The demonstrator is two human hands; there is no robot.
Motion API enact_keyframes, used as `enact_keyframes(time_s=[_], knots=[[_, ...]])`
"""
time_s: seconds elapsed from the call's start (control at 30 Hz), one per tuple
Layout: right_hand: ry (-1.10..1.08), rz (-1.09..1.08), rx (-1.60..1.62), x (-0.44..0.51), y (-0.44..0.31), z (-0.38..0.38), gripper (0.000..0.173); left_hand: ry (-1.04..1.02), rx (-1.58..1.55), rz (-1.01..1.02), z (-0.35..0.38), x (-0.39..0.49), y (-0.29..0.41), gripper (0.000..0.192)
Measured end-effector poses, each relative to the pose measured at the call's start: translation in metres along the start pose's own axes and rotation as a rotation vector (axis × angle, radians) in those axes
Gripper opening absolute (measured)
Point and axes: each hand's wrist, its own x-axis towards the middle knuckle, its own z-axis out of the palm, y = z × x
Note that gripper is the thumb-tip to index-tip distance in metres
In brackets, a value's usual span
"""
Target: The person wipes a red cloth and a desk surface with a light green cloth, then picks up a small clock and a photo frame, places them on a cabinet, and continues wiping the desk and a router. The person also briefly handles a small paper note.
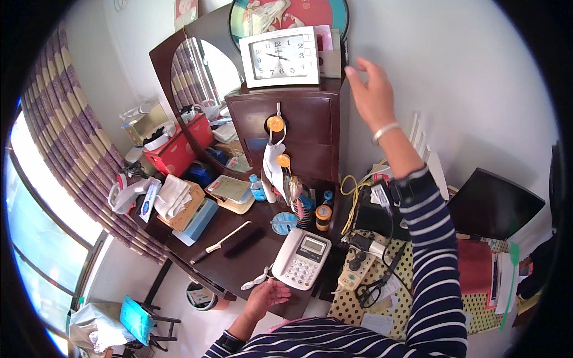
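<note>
My right hand (372,91) is raised before the wall, right of a white desk clock (282,57) on a dark wooden cabinet (291,129). Its thumb and fingers are apart with nothing between them. Low at the dresser's front edge, my left hand (265,297) turns its palm partly up, fingers loosely curled and holding nothing I can see. Just beyond it sits a white corded telephone (302,259) with a small display. The coiled cord (256,279) ends near my left thumb; whether they touch I cannot tell.
On the dresser (197,241) lie a long-handled brush (239,244), a jar with an orange lid (323,217) and a blue bottle (257,188). Right of it, a power strip (356,270), black scissors (371,291) and yellow cable (349,192) crowd a dotted cloth. A monitor (494,203) stands beyond.
</note>
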Motion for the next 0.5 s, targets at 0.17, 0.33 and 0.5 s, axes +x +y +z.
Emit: enact_keyframes(time_s=[0.17, 0.33, 0.5], knots=[[-0.096, 0.042, 0.076, -0.101, -0.039, -0.041, 0.023, -0.050, -0.060, -0.021, -0.023, 0.011, 0.007, 0.044], [-0.292, -0.016, 0.088, -0.199, -0.056, -0.059, 0.016, -0.085, -0.049, -0.052, -0.042, 0.025, 0.013, 0.045], [-0.496, 0.360, 0.192, -0.287, -0.066, -0.068, 0.011, -0.077, -0.027, -0.081, -0.060, 0.040, 0.023, 0.048]])
